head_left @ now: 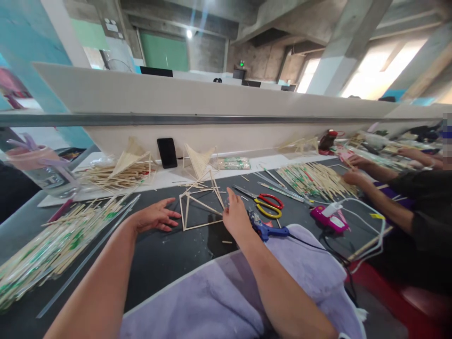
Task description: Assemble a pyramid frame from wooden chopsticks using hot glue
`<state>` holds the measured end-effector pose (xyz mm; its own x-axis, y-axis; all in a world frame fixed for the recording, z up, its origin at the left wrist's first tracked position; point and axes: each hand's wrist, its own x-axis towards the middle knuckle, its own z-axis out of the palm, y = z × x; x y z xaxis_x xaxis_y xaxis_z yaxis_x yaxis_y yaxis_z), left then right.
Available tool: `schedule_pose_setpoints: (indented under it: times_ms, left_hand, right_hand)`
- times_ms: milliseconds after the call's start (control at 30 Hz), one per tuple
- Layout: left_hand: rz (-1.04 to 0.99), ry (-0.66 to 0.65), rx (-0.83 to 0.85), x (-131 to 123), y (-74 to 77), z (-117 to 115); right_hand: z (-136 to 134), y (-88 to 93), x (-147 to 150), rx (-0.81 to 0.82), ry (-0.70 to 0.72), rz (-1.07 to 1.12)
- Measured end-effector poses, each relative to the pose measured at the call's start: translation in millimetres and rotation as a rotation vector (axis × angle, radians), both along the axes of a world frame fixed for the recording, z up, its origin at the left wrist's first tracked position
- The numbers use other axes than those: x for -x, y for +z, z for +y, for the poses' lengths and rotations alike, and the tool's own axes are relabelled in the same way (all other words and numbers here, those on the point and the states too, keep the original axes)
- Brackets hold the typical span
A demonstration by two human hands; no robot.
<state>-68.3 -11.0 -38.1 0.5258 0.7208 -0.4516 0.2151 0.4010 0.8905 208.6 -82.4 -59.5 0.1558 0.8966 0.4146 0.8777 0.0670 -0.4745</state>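
Note:
A frame of thin wooden sticks [203,228] stands on the dark table in front of me, its sticks joined into triangles. My left hand [158,215] is open beside its left corner, fingers spread and no grip visible. At the opposite corner, my right hand [237,215] has its fingers bent around the stick ends; the fingertips partly hide that joint. A blue glue gun [270,231] lies just right of my right hand. Behind it rest scissors with red and yellow handles [268,205].
Bundles of sticks in plastic [60,240] lie left, near a pink-rimmed cup [42,169]. Finished-looking stick models [198,160] and a black phone [167,153] stand along the white partition [212,103]. A pink power strip [328,219] with cables sits right, beside another person's hands [356,172].

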Motion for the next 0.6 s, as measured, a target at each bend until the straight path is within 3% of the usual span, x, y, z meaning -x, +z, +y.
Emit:
schedule_pose_setpoints:
  times_ms: [133, 267, 333, 433, 500, 600]
  left_hand:
    - [0.068, -0.072, -0.046, 11, 9.9, 4]
    - [0.112, 0.028, -0.391, 17, 41.8, 10]
    - [0.119, -0.055, -0.526, 9, 62.1, 12]
    - [0.16, -0.183, -0.587, -12, 87.6, 13]
    - [0.12, -0.181, -0.637, -24, 95.8, 13]
    - [0.064, -0.179, -0.701, -33, 93.8, 14]
  right_hand:
    - [-3, 12.6, 16, -0.232, 0.162, 0.153]
    - [-1, 25.0, 33, -0.322, 0.276, 0.149]
    - [4, 28.8, 39, -0.317, 0.314, 0.121]
    - [15, 29.2, 46, -0.253, 0.38, 0.148]
    - [20, 26.0, 48, -0.198, 0.416, 0.211]
    - [25, 18.3, 49, -0.159, 0.475, 0.28]
